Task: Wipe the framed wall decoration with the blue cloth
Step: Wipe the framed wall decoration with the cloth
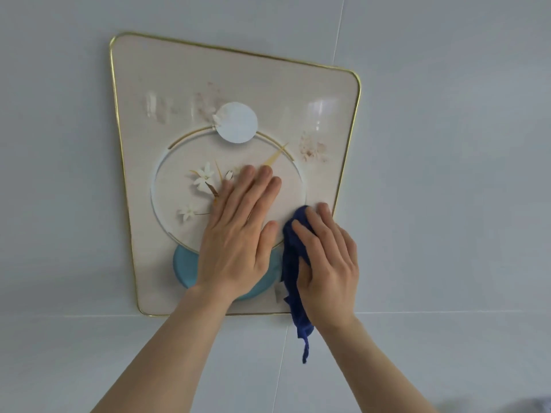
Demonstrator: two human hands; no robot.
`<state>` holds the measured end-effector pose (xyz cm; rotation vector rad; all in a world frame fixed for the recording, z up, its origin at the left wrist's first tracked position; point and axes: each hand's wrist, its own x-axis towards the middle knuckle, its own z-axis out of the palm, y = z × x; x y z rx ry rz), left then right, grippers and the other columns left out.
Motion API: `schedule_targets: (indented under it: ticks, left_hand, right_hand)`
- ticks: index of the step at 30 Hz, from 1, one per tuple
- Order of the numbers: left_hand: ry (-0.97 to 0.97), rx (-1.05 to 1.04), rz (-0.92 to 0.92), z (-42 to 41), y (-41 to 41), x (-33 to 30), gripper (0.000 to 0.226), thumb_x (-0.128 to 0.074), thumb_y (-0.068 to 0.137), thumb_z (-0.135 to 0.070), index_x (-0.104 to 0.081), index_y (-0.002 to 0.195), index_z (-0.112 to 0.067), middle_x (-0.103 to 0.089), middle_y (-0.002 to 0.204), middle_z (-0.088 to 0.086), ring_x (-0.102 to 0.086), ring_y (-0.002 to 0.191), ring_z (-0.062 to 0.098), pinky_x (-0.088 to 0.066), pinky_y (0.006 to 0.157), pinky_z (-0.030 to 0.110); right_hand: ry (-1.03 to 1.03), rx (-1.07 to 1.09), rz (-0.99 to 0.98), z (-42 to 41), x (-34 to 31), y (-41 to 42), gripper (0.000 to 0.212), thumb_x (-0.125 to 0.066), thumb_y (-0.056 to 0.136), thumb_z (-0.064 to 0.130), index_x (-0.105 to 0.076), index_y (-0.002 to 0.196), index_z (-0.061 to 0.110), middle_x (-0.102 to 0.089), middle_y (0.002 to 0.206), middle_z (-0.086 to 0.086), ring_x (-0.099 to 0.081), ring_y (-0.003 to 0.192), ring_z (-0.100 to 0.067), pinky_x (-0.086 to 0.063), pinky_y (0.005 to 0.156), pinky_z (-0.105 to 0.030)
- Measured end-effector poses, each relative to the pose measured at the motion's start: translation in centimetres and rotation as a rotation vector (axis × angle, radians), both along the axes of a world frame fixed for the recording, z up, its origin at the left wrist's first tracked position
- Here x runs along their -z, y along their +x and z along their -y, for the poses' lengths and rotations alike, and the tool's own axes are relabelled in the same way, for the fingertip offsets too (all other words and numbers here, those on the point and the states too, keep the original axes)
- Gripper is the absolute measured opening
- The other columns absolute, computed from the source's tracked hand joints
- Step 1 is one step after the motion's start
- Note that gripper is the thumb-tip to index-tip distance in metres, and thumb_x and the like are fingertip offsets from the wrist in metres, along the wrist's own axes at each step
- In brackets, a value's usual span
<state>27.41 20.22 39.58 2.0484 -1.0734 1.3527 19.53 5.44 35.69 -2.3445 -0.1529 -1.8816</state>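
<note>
The framed wall decoration (208, 84) hangs on the wall (447, 144). The left hand (238, 234) lies flat on it, grip released. The right hand (328, 263) presses the blue cloth (293, 263) against its lower-right area, grip grasping the cloth.

Pale grey tiled wall (447, 144) fills the view. Thin grout lines (338, 31): one vertical upper right, one horizontal low, one vertical below.
</note>
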Motion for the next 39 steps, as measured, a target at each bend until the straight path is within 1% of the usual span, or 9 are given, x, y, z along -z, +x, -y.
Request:
schedule_targets:
  ticks: [5,8,13,17,23,28,34,36,39]
  left_hand:
    - [-0.057,-0.072,0.099,1.1,1.1,0.8,0.057,-0.026,0.108,-0.032,-0.030,0.161,-0.012,-0.026,0.170,0.005,-0.017,0.161,0.023,-0.013,0.131,0.047]
    - [-0.077,-0.121,0.149,1.5,1.6,1.1,0.057,-0.025,0.108,-0.032,-0.031,0.161,-0.012,-0.026,0.170,0.004,-0.018,0.160,0.022,-0.014,0.131,0.046]
    - [-0.088,-0.151,0.191,1.6,1.8,1.2,0.057,-0.024,0.108,-0.031,-0.029,0.161,-0.013,-0.025,0.170,0.003,-0.019,0.160,0.022,-0.011,0.132,0.044]
    - [-0.096,-0.169,0.199,1.6,1.8,1.3,0.057,-0.028,0.107,-0.031,-0.029,0.161,-0.013,-0.025,0.170,0.003,-0.019,0.160,0.021,-0.010,0.132,0.042]
    - [-0.106,-0.190,0.207,1.9,1.9,1.3,0.057,-0.026,0.108,-0.032,-0.029,0.162,-0.014,-0.023,0.170,0.002,-0.016,0.160,0.020,-0.008,0.132,0.042]
    - [-0.120,-0.197,0.219,2.0,1.8,1.3,0.057,-0.027,0.108,-0.032,-0.029,0.162,-0.013,-0.024,0.169,0.002,-0.019,0.159,0.022,-0.007,0.132,0.041]
    - [-0.113,-0.190,0.219,1.9,1.8,1.3,0.057,-0.028,0.107,-0.031,-0.029,0.161,-0.013,-0.024,0.170,0.003,-0.019,0.160,0.023,-0.008,0.132,0.042]
    - [-0.108,-0.191,0.212,1.9,1.8,1.3,0.058,-0.029,0.107,-0.031,-0.028,0.162,-0.013,-0.024,0.170,0.003,-0.019,0.160,0.023,-0.008,0.132,0.042]
    - [-0.105,-0.206,0.205,1.9,1.8,1.4,0.058,-0.029,0.108,-0.030,-0.026,0.162,-0.013,-0.023,0.171,0.003,-0.017,0.160,0.023,-0.007,0.132,0.042]
  right_hand:
    - [-0.153,0.205,-0.051,0.5,1.6,0.0,0.048,-0.066,0.096,0.034,-0.063,0.139,0.012,-0.051,0.153,-0.015,-0.042,0.148,-0.031,-0.036,0.116,-0.058]
    - [-0.256,0.265,-0.039,1.9,1.3,-0.2,0.039,-0.070,0.098,0.019,-0.066,0.137,0.017,-0.054,0.151,-0.010,-0.047,0.145,-0.031,-0.040,0.112,-0.060]
    - [-0.419,0.269,-0.001,4.1,-1.1,-1.0,0.034,-0.056,0.102,0.008,-0.072,0.129,0.021,-0.066,0.140,-0.003,-0.063,0.124,-0.037,-0.044,0.107,-0.055]
    - [-0.325,0.211,0.040,3.6,-1.7,-0.7,0.034,-0.062,0.097,0.000,-0.074,0.125,0.014,-0.068,0.136,-0.006,-0.062,0.105,-0.039,-0.050,0.096,-0.049]
    - [-0.007,0.129,0.119,2.1,-5.3,0.6,0.047,-0.062,0.085,-0.021,-0.074,0.123,0.004,-0.065,0.133,-0.019,-0.056,0.105,-0.038,-0.050,0.089,-0.032]
    - [-0.106,0.104,0.050,2.7,-2.6,-0.3,0.030,-0.053,0.100,-0.005,-0.075,0.120,0.002,-0.068,0.128,-0.018,-0.058,0.101,-0.037,-0.052,0.091,-0.035]
    - [-0.165,0.089,-0.107,3.6,1.8,-2.2,0.045,-0.032,0.110,0.009,-0.076,0.119,0.006,-0.071,0.127,-0.011,-0.062,0.097,-0.034,-0.058,0.076,-0.039]
    - [-0.148,0.092,-0.102,3.6,1.1,-2.4,0.041,-0.037,0.107,0.005,-0.077,0.119,0.008,-0.072,0.126,-0.009,-0.061,0.097,-0.033,-0.057,0.076,-0.038]
    - [-0.014,0.085,0.005,3.0,-2.5,-1.6,0.039,-0.063,0.088,-0.012,-0.078,0.117,0.009,-0.072,0.126,-0.007,-0.060,0.098,-0.034,-0.052,0.083,-0.033]
